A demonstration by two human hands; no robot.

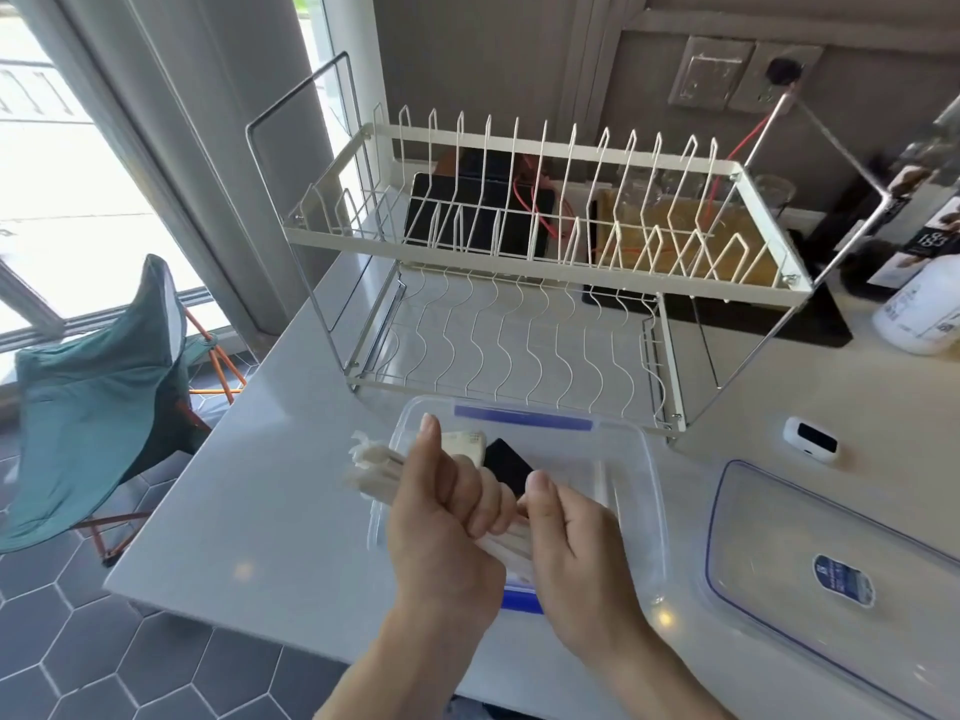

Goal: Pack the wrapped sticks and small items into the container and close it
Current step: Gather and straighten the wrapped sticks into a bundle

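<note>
A clear plastic container (631,475) with blue clips stands open on the white counter in front of me. Both hands hold a bundle of white wrapped sticks (376,462) over its left side. My left hand (447,517) is closed around the bundle's middle, and the stick ends poke out past the container's left rim. My right hand (571,543) grips the bundle's near end. Inside the container lie a small black item (511,467) and a small cream item (465,441). The clear lid (810,558) with a blue label lies on the counter to the right.
A white wire dish rack (519,262) stands just behind the container. A small white device (810,439) sits right of it, with bottles (924,283) at the far right. The counter's left edge drops to a tiled floor, where a green folding chair (98,402) stands.
</note>
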